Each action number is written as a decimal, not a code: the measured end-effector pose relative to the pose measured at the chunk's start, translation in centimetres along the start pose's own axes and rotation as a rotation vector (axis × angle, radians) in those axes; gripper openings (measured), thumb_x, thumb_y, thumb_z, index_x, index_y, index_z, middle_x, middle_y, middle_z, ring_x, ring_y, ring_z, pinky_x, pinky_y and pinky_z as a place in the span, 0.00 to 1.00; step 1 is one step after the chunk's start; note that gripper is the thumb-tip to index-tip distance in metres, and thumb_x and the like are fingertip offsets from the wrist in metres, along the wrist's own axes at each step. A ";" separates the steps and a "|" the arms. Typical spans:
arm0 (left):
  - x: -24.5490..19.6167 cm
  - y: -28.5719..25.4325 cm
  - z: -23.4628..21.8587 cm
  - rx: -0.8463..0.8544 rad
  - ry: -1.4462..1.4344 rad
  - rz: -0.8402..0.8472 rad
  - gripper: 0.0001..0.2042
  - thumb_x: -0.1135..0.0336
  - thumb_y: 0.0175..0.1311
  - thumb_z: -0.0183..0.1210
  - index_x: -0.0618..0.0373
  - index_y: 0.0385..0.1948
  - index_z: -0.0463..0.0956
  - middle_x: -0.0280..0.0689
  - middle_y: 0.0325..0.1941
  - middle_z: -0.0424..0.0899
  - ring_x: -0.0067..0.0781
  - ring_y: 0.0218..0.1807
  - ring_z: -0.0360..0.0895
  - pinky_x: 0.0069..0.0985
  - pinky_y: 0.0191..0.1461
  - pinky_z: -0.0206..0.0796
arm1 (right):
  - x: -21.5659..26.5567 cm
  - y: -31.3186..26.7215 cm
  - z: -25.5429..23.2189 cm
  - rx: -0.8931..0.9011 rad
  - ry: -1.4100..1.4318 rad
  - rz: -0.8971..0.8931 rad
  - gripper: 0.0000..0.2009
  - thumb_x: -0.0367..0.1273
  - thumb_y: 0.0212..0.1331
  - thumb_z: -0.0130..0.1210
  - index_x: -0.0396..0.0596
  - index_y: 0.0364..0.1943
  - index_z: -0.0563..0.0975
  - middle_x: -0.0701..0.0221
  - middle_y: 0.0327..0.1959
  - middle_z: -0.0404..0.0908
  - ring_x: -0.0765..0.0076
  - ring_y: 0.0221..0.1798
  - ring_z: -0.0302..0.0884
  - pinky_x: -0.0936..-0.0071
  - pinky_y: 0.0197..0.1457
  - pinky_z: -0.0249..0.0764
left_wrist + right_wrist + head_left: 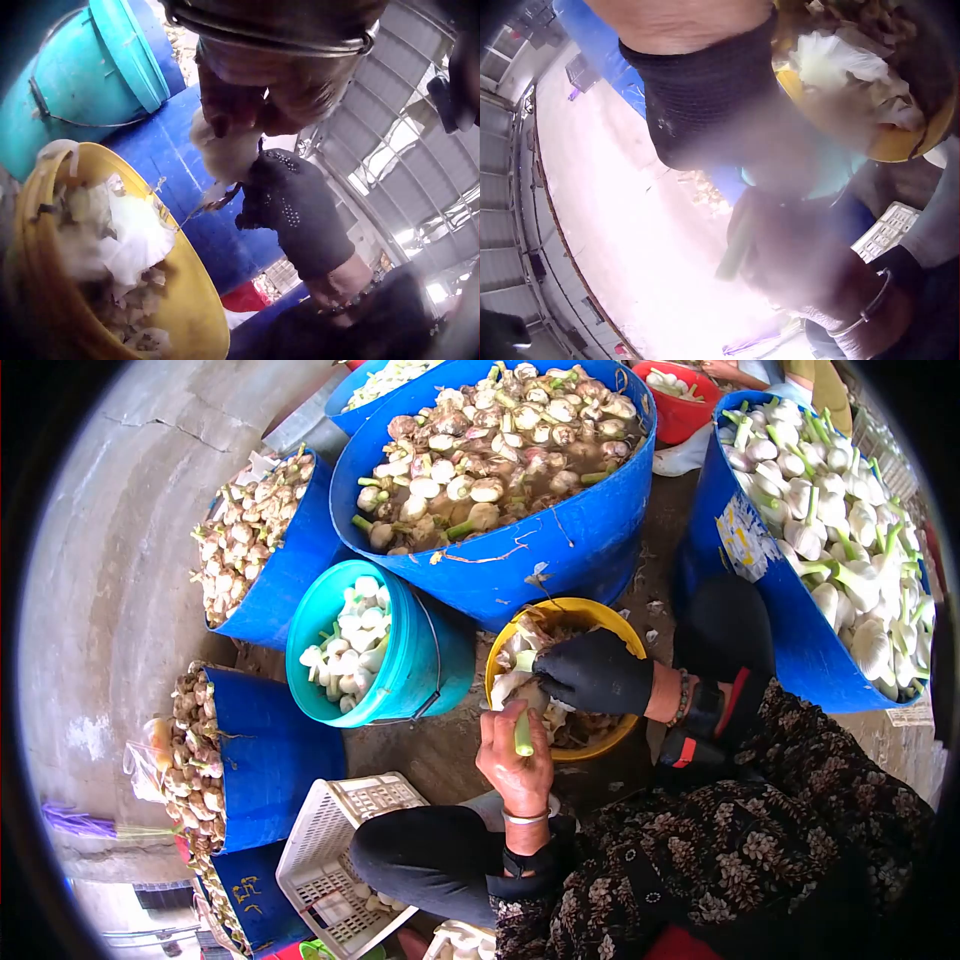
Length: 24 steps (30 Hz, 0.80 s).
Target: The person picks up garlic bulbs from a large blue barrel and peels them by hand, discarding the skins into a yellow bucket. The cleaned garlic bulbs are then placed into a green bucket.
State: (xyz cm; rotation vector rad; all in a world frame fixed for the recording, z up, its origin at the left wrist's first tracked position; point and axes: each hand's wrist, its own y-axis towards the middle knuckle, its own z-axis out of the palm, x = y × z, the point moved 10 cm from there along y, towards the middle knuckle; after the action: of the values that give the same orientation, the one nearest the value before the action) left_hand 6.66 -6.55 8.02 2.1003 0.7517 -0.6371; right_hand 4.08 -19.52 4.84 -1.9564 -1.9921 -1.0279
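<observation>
My bare left hand (516, 758), with a metal bangle at its wrist, grips a garlic bulb (229, 154) over a yellow bucket (632, 732). The bulb's cut green stalk (523, 734) sticks out of the fist. Close against the bulb is my right hand (598, 670), in a black glove with pale dots. Its curled fingers pinch a small dark curved tool (223, 198), seen at the bulb's lower side in the left wrist view, with a strip of peel hanging there. Loose garlic skins (135, 240) fill the bucket. Both hands blur in the right wrist view.
A turquoise pail (300, 650) of peeled garlic stands left of the yellow bucket. Behind is a big blue tub (500, 575) of bulbs in murky water. Another blue tub (712, 575) heaped with clean garlic is at right, a white crate (320, 830) at lower left.
</observation>
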 end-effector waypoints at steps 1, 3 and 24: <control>0.2 0.0 0.0 0.006 -0.015 -0.023 0.10 0.77 0.53 0.60 0.58 0.37 0.76 0.43 0.28 0.75 0.44 0.29 0.75 0.30 0.34 0.69 | 0.3 0.1 0.2 0.009 -0.043 -0.031 0.08 0.35 0.53 0.57 0.48 0.34 0.77 0.62 0.25 0.77 0.51 0.29 0.76 0.58 0.31 0.70; 0.8 -0.1 -0.2 -0.010 -0.071 -0.031 0.09 0.77 0.53 0.59 0.59 0.36 0.76 0.43 0.29 0.75 0.42 0.29 0.75 0.29 0.34 0.68 | 0.8 0.5 -0.8 -0.004 -0.030 -0.028 0.09 0.34 0.52 0.57 0.48 0.36 0.77 0.61 0.26 0.78 0.52 0.30 0.76 0.58 0.31 0.70; 1.1 -0.2 0.5 0.023 0.136 -0.065 0.10 0.73 0.51 0.61 0.53 0.36 0.75 0.43 0.30 0.76 0.51 0.30 0.77 0.37 0.30 0.69 | 1.0 0.0 0.4 0.003 -0.023 -0.025 0.07 0.35 0.48 0.59 0.49 0.28 0.75 0.64 0.22 0.76 0.53 0.27 0.77 0.61 0.30 0.71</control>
State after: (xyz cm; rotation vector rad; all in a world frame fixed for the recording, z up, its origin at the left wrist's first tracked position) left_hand 7.18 -6.52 6.91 2.1645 0.8950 -0.5436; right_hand 4.10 -18.46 5.12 -1.9557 -2.0337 -1.0122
